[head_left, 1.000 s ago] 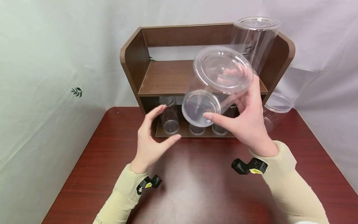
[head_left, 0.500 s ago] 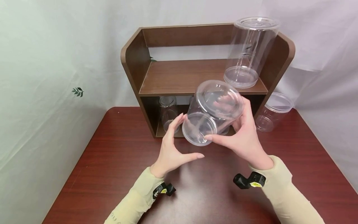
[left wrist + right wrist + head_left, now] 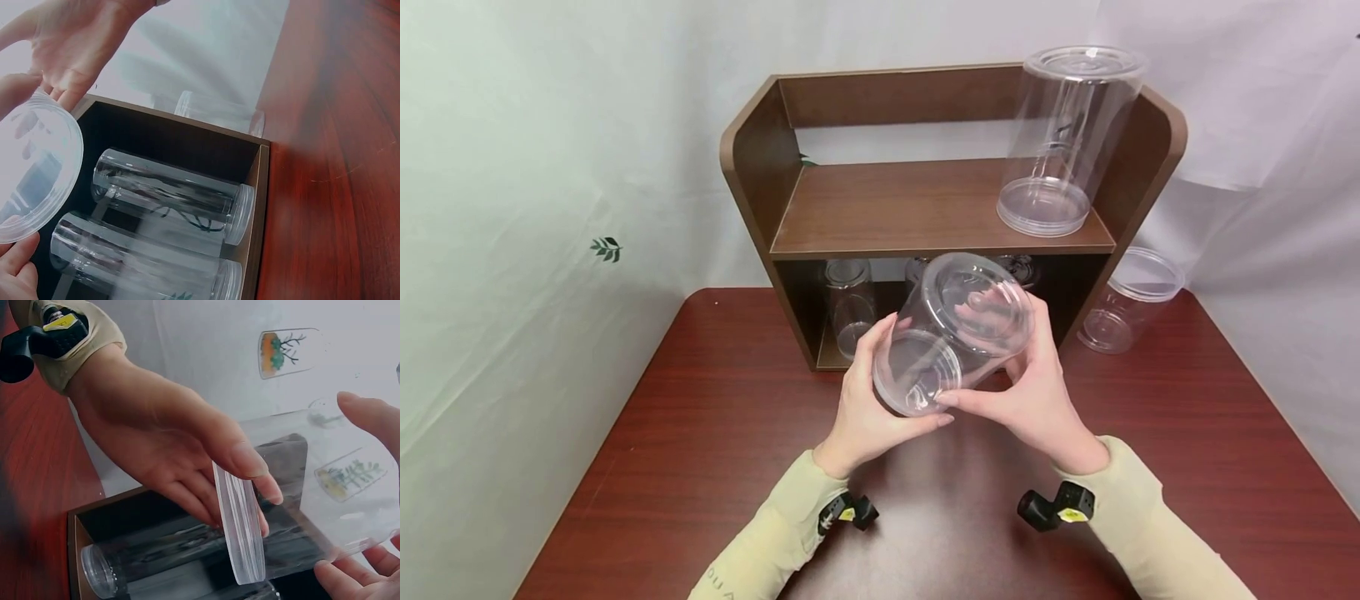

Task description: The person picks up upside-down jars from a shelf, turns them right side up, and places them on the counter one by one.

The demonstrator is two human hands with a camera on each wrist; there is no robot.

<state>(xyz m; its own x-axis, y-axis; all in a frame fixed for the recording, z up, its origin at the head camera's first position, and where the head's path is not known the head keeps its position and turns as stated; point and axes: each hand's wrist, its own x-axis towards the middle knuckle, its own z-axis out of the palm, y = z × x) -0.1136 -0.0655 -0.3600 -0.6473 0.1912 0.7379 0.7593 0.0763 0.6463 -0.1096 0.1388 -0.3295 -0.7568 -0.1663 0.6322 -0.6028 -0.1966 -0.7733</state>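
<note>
A clear plastic jar [image 3: 973, 304] is held tilted in front of the shelf, its ribbed lid [image 3: 240, 534] facing down toward the person. The left hand [image 3: 872, 408] grips the lid end, thumb below and fingers on the far side; in the right wrist view that thumb lies over the lid's rim. On the other side, the right hand [image 3: 1030, 400] holds the jar body, with its thumb near the lid and its fingers seen through the clear wall. Both hands touch the same jar. Part of the left fingers is hidden behind it.
A brown two-level shelf [image 3: 865, 208] stands at the back of the red-brown table [image 3: 715, 467]. One tall clear jar [image 3: 1067, 133] stands on its upper right. Several slimmer jars [image 3: 175, 190] stand below. Beside the shelf's right side is another lidded jar [image 3: 1131, 300].
The right hand has brought the jar down from in front of the upper shelf. The left hand has moved right and closed on its lid end.
</note>
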